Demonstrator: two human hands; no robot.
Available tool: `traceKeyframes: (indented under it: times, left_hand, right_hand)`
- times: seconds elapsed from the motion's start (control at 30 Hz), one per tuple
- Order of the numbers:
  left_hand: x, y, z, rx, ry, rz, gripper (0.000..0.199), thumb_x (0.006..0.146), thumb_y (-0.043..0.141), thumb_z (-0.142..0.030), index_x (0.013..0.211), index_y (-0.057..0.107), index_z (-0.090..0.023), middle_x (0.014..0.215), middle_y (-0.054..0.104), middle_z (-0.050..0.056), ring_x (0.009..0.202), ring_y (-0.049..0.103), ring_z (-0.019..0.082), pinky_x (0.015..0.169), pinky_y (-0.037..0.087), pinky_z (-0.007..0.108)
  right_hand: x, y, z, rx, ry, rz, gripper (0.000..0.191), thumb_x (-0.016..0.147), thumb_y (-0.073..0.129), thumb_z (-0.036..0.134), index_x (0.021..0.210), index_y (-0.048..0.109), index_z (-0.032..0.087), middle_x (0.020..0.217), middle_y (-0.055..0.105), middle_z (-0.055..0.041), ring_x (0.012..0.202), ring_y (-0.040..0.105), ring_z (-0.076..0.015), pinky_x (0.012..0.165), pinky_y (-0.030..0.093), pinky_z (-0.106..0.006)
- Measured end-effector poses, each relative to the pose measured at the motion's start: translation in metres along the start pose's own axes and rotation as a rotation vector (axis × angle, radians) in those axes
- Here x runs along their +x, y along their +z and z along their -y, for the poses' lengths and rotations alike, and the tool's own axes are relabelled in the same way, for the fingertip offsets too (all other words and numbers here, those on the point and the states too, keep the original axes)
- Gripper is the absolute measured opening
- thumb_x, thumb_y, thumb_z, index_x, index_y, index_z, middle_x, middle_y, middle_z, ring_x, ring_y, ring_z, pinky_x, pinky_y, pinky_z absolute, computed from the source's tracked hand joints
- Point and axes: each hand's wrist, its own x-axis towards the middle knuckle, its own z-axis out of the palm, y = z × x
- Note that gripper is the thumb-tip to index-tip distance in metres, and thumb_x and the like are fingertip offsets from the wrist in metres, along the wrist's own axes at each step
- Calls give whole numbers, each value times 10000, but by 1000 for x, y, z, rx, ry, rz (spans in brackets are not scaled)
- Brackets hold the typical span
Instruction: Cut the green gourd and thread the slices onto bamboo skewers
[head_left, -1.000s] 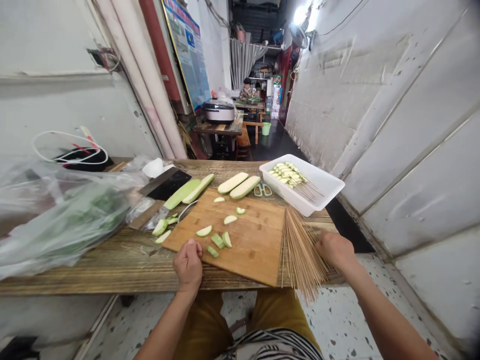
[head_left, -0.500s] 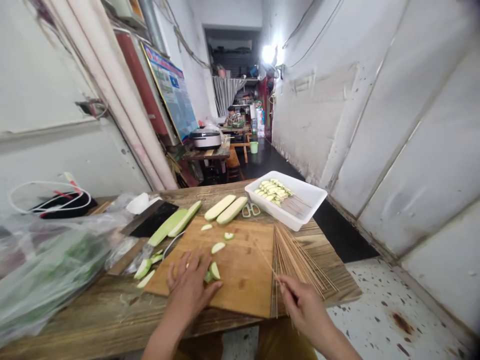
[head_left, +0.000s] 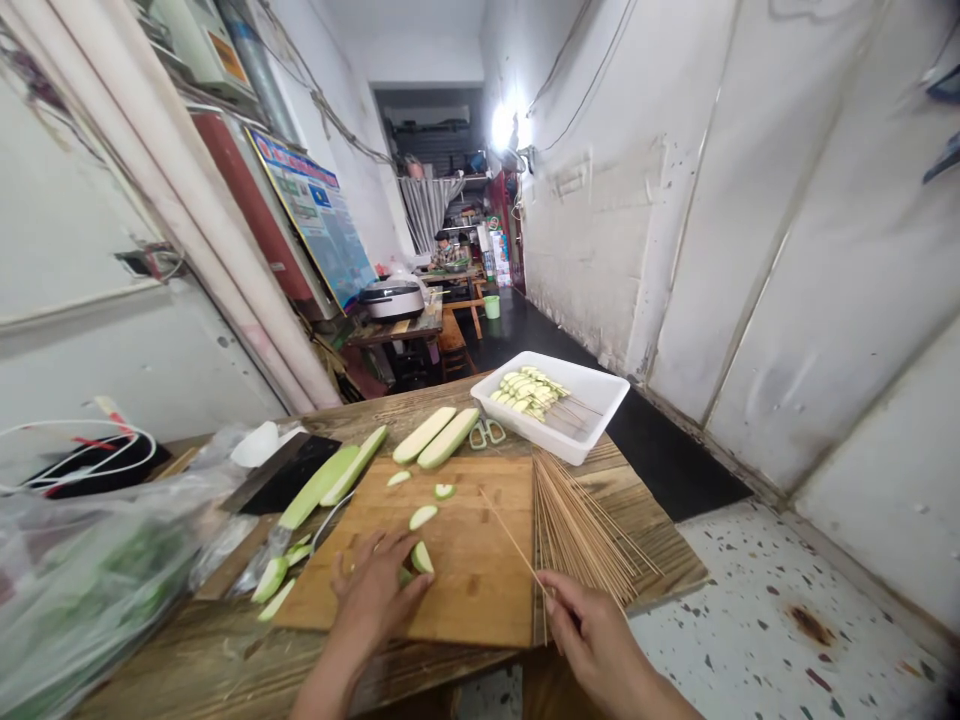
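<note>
My right hand (head_left: 589,625) pinches one thin bamboo skewer (head_left: 510,535), whose tip points up and left over the wooden cutting board (head_left: 480,590). On the board's left side my left hand (head_left: 379,580) rests palm down, fingers apart. Beside its thumb and index finger lies a pale green squash slice (head_left: 422,557), and another piece is partly hidden under the hand. Several more slices, such as one squash slice (head_left: 423,516), lie farther up the board. Just right of the board, a fan of loose skewers (head_left: 577,525) is spread on the table.
A white plastic tray (head_left: 555,440) holds skewered slices at the back right. Squash halves (head_left: 424,435) and green-handled scissors (head_left: 487,433) lie behind the board. A black-bladed cleaver (head_left: 289,475) and a plastic bag of greens (head_left: 112,590) are left. Another person (head_left: 444,250) sits far back.
The camera view has shifted, so the scene sits farther left. The skewer in my right hand now reaches further across the board. My left hand stays by the squash pieces.
</note>
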Motion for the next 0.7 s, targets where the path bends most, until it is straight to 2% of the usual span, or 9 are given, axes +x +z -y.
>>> traceKeyframes:
  times: [0.1, 0.23, 0.3, 0.37, 0.5, 0.57, 0.63, 0.7]
  left_hand:
    - [1, -7, -5, -271, -66, -44, 349, 603, 661, -327, 933, 661, -213, 1106, 645, 105, 1158, 471, 341, 1022, 152, 581]
    - [-5, -26, -19, -1077, -257, -3, 534, 594, 714, -335, 1082, 552, -188, 1017, 673, 93, 1030, 584, 270, 912, 431, 422]
    - [-9, -35, -24, -1438, -352, 0, 567, 612, 724, -272, 1132, 511, -195, 988, 680, 81, 993, 608, 231, 846, 490, 354]
    - [-11, -40, -25, -1633, -415, -31, 546, 626, 715, -186, 1133, 512, -202, 997, 676, 83, 962, 622, 207, 791, 518, 308]
    - [-14, -40, -19, -1718, -471, -121, 523, 650, 671, -99, 1136, 525, -224, 846, 669, 25, 709, 635, 115, 609, 516, 194]
    - [-17, -41, -16, -1709, -440, -119, 522, 674, 669, -142, 1164, 512, -229, 766, 641, -6, 598, 583, 75, 528, 478, 156]
    - [-21, -45, -17, -1650, -375, -94, 521, 692, 676, -205, 1180, 496, -234, 791, 636, -6, 572, 551, 62, 503, 455, 150]
    - [-25, -49, -19, -1566, -325, -121, 472, 685, 692, -236, 1125, 523, -218, 819, 637, 0, 561, 530, 53, 487, 437, 143]
  right_hand:
    - [-2, 3, -1, 66, 11, -15, 295, 874, 393, 207, 1099, 567, 131, 576, 541, 12, 512, 513, -134, 515, 385, -212]
    - [-3, 12, 1, 149, 13, 64, 262, 868, 415, 195, 1070, 573, 144, 531, 503, 40, 460, 476, -107, 467, 354, -186]
    - [-3, 20, 6, 203, 16, 113, 282, 892, 398, 241, 1091, 569, 139, 481, 459, 57, 416, 455, -99, 434, 341, -179]
    - [-2, 28, 12, 276, 24, 162, 334, 908, 377, 294, 1134, 554, 123, 444, 403, 75, 378, 430, -95, 402, 330, -173]
    - [3, 36, 28, 357, 19, 227, 399, 910, 373, 338, 1192, 528, 103, 444, 384, 80, 379, 415, -92, 407, 340, -176]
    - [4, 38, 34, 356, 16, 215, 396, 906, 386, 335, 1189, 543, 107, 467, 403, 71, 400, 421, -90, 421, 347, -180]
    - [3, 38, 37, 347, 11, 176, 378, 902, 399, 319, 1169, 570, 113, 497, 429, 59, 425, 434, -91, 437, 358, -183]
    - [3, 39, 39, 309, -16, 120, 349, 892, 421, 291, 1135, 603, 120, 543, 481, 36, 466, 464, -96, 463, 379, -189]
